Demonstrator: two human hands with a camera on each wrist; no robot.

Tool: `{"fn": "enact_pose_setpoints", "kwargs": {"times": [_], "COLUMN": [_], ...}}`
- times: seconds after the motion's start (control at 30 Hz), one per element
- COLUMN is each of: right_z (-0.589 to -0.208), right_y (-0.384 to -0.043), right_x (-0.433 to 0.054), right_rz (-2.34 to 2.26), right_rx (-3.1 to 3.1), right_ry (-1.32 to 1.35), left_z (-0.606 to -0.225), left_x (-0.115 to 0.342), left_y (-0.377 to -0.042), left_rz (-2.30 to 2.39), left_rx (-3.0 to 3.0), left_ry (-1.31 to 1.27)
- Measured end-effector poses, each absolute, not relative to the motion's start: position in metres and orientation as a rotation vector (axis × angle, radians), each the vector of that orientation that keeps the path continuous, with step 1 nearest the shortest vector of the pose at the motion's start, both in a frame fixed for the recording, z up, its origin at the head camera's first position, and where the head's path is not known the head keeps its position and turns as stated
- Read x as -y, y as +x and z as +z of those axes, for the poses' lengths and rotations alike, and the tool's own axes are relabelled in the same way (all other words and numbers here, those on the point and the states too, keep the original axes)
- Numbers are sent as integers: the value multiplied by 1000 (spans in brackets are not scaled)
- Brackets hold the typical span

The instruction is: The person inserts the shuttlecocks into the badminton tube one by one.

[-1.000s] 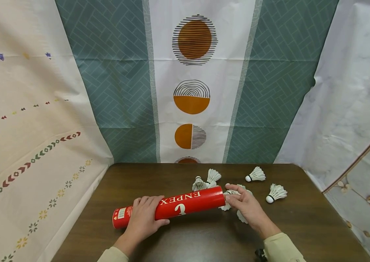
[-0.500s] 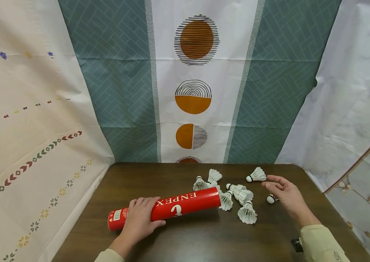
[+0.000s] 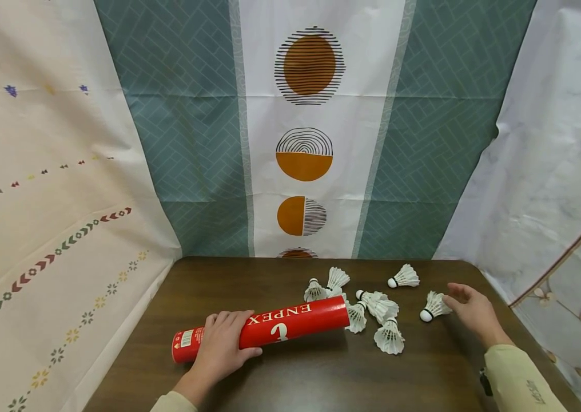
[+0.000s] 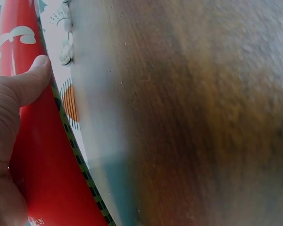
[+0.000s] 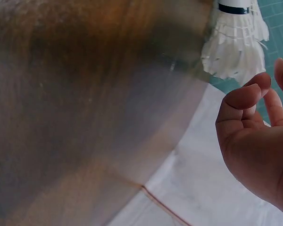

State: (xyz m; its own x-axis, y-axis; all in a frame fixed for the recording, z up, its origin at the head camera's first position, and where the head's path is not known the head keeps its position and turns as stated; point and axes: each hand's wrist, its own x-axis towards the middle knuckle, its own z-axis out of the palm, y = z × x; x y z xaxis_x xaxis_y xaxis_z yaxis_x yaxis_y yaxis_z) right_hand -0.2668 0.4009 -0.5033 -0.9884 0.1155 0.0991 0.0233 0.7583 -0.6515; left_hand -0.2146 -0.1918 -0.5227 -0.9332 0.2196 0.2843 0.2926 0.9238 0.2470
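Note:
My left hand (image 3: 223, 346) grips a red shuttlecock tube (image 3: 295, 320) with white lettering, fingers over its top and thumb along the near side. The tube lies slantwise, its right end higher than the left; its inside is hidden. In the left wrist view the thumb presses on the red wall of the tube (image 4: 52, 155). My right hand (image 3: 476, 315) is at the feather end of a white shuttlecock (image 3: 436, 306) on the table's right side. The right wrist view has loosely bent fingers (image 5: 243, 96) beside the feathers of that shuttlecock (image 5: 236, 47), not around them.
Another shuttlecock (image 3: 404, 276) lies farther back. Several more sit around the tube's right end, among them a shuttlecock (image 3: 389, 336) in front and a shuttlecock (image 3: 314, 290) behind. The dark wooden table (image 3: 295, 377) meets hanging cloths (image 3: 208, 229) at its back and sides.
My right hand has left the tube's right end and moved rightward, past the rear shuttlecock, to the right-hand one. The left hand keeps its grip; the tube has shifted slightly.

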Motion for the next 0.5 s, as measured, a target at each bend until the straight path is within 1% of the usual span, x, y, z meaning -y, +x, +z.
{"fn": "enact_pose_setpoints", "kwargs": {"times": [0.5], "right_z": [-511], "right_y": [-266], "right_x": [-393], "right_rz": [1076], "right_rx": [2827], "right_ry": [-102], "left_z": [-520], "left_x": [192], "left_y": [-210], "left_rz": [-391], "left_rx": [2812], "left_ry": [-391]}}
